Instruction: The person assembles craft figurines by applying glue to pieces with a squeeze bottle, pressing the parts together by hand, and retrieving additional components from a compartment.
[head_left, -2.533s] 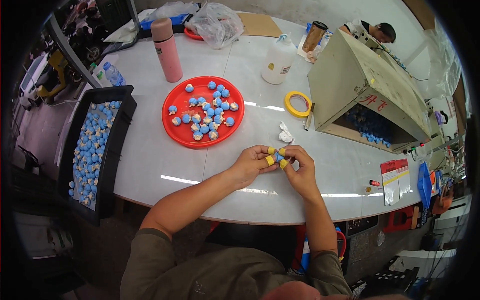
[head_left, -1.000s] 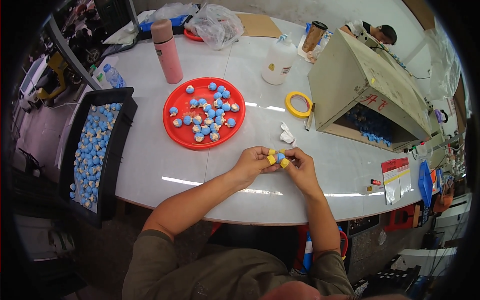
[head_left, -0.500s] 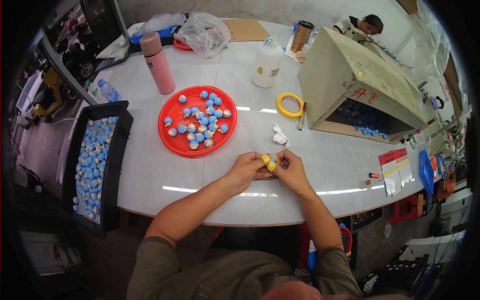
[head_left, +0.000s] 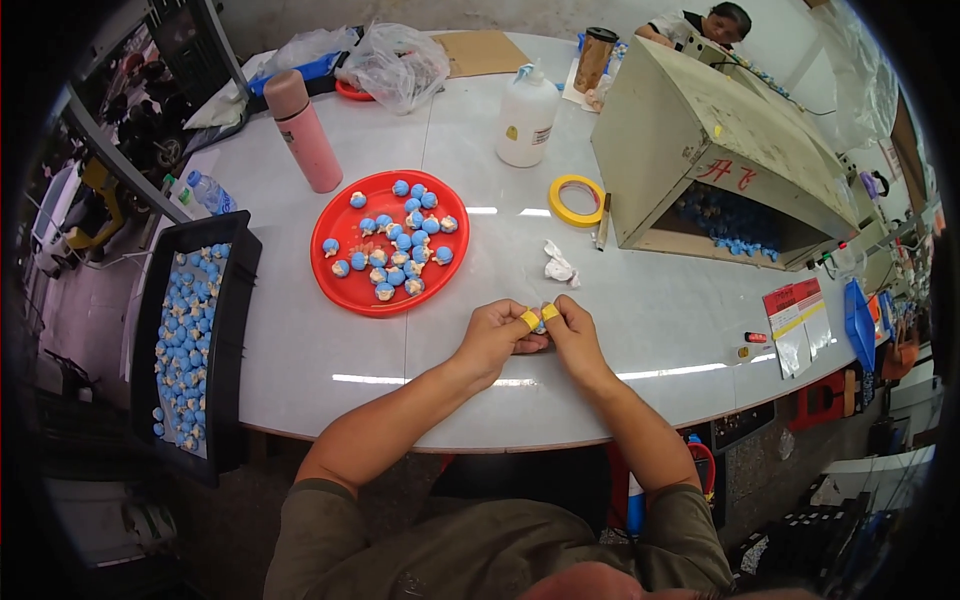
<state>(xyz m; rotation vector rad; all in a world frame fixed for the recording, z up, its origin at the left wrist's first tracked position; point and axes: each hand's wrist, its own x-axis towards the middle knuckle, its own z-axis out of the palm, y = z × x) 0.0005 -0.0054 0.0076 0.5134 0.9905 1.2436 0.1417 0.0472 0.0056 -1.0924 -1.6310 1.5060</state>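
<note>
My left hand point(head_left: 496, 337) and my right hand point(head_left: 577, 342) meet above the near middle of the table, fingertips closed in a pinch. Between them is a small blue-and-white piece point(head_left: 541, 327), mostly covered by my fingers. Yellow tape wraps fingers on both hands. Beyond them lies a crumpled white tissue point(head_left: 560, 265). To the left, a round red tray point(head_left: 330, 288) carries several small blue balls point(head_left: 402, 242) with cream-coloured parts.
A long black bin point(head_left: 245, 285) of similar balls stands at the left edge. Behind are a pink flask point(head_left: 305, 135), a white bottle point(head_left: 527, 120) and a yellow tape roll point(head_left: 577, 201). A beige metal box point(head_left: 690, 140) fills the back right; a person point(head_left: 715, 25) sits behind it.
My right fingers have shifted around the piece, and one yellow-taped fingertip now sits higher. Both hands stay together in about the same place. The view has tilted slightly.
</note>
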